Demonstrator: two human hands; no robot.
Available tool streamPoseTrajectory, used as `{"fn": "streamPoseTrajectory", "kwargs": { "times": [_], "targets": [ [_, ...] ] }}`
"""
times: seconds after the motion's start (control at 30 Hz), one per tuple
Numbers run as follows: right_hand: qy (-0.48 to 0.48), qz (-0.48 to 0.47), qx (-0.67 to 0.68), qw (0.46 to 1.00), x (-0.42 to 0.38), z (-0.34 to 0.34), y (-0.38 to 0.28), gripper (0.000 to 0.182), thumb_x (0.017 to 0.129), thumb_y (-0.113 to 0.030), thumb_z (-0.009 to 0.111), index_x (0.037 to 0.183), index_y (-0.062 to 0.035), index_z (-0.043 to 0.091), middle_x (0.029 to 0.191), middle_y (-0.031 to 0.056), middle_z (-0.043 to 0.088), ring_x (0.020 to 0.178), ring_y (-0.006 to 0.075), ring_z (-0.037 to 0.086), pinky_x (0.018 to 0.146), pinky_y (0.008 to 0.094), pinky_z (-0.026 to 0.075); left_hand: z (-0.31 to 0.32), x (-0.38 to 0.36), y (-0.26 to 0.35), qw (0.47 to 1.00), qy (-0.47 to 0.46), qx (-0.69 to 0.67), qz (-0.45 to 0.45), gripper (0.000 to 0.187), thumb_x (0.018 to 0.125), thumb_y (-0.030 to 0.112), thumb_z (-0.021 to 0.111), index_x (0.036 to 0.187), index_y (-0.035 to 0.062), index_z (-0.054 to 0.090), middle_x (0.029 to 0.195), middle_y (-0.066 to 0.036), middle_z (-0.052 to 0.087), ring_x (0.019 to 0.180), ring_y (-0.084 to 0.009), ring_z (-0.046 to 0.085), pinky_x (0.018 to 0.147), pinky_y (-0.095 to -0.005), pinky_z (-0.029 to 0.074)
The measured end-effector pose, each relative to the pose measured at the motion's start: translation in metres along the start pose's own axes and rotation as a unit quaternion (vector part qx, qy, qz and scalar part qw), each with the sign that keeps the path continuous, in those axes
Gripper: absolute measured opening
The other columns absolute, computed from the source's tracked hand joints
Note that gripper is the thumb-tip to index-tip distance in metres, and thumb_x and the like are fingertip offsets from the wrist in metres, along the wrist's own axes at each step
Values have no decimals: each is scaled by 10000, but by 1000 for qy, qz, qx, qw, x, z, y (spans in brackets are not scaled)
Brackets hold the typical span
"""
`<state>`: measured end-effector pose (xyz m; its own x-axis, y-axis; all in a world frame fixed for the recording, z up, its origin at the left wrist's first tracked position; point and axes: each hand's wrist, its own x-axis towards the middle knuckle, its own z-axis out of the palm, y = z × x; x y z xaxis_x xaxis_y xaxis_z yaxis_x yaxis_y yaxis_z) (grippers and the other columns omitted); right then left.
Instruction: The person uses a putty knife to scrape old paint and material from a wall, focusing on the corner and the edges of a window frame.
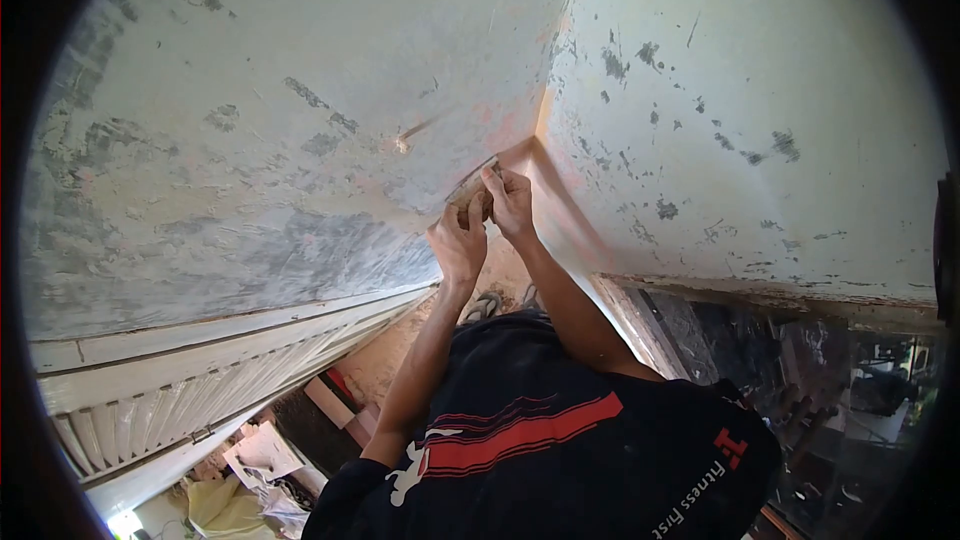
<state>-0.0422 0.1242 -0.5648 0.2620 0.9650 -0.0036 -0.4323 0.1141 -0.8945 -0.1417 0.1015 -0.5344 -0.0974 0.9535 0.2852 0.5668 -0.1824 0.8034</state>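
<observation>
- Walls dominate: the left wall (230, 60) is smeared with grey scrapes, the right wall (730, 90) flecked with dark chips, and both meet at an upright corner.
- Louvred panel (190, 405) below the left wall's lower edge; if the grip slipped downward, a knuckle or dropped piece could strike its slats.
- Glass (720, 340) below the right wall's lower edge; an elbow flung wide could knock it.
- Floor (395, 352) dusty-looking, with the person's feet on it, so loose grit could cost footing.
- Hands: left hand (460, 248) and right hand (513, 208) sit just apart, fingers curled in with little gap, both pinching one piece.
- Flat piece (470, 183), thin, held at the left wall near the corner; whether its whole face touches is unclear. Tilted or overpressed, its edge could gouge the surface; run too far right, it could chip the corner or graze the right knuckles.
- Peg (402, 145) protruding from the left wall, left of the hands; a wide leftward sweep could snag on it.
</observation>
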Motion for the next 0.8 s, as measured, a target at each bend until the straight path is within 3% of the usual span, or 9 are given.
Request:
{"fn": "streamPoseTrajectory", "kwargs": {
  "times": [0.07, 0.4, 0.47, 0.7, 0.8],
  "targets": [
    [16, 6, -46, 999, -2, -1, 8, 404, 968, -311, 592, 643, -74, 552, 518, -32, 500, 385, 40, 408, 348, 215, 302, 6, -4, -7, 1000, 8, 7, 9, 253, 870, 173, 676, 750, -48, 648, 596, -165, 649, 518, -247, 666, 511, -343, 504],
    [21, 6, -37, 999, 2, 1, 3, 403, 972, -292, 586, 638, -70, 539, 515, -26, 500, 372, 56, 416, 340, 221, 311, 5, 0, -3, 999, 10, 27, 23, 259, 865, 181, 665, 732, -41, 650, 609, -171, 648, 530, -277, 660, 523, -357, 502],
    [27, -15, -27, 999, 1, 4, 2, 404, 971, -291, 589, 636, -69, 538, 511, -25, 499, 372, 56, 415, 339, 221, 315, -2, 3, 4, 1000, 9, 16, 11, 298, 856, 181, 678, 690, -59, 615, 602, -215, 627, 525, -345, 647, 515, -374, 501],
    [30, 0, -40, 999, 2, 3, 3, 404, 964, -294, 598, 635, -66, 544, 498, -21, 493, 370, 55, 414, 337, 222, 315, 0, 3, 6, 998, 29, -4, 49, 283, 856, 163, 673, 695, -61, 611, 606, -216, 631, 527, -330, 656, 503, -378, 497],
    [25, -20, -31, 999, 1, 4, -1, 402, 966, -294, 593, 636, -69, 553, 504, -24, 496, 375, 52, 419, 341, 221, 318, -8, 5, 13, 1000, -4, 4, 12, 273, 857, 153, 668, 692, -57, 611, 600, -208, 633, 519, -320, 655, 499, -372, 496]
  ]
}}
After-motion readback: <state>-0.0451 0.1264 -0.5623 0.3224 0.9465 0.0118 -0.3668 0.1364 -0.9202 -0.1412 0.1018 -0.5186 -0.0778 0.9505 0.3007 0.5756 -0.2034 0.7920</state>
